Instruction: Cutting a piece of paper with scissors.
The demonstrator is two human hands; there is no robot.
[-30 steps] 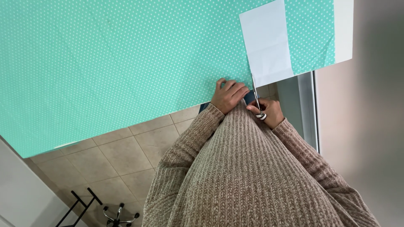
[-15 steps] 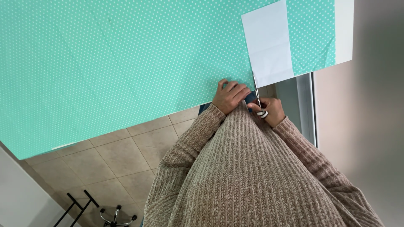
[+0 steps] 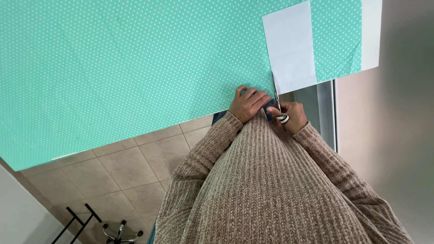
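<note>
the right hand (image 3: 293, 115) is curled tight around the striped handles of the scissors (image 3: 276, 100). the blades poke out past its fingers, at the near edge of the green dotted cloth (image 3: 135, 68), beside the white paper (image 3: 291, 45) lying on it. the left hand (image 3: 247, 104) rests on the cloth edge with bent fingers, just next to the blades. both sleeves are brown knit.

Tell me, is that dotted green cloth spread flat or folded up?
Spread flat: the dotted green cloth lies smooth across the table, the left hand pressing its edge.
</note>
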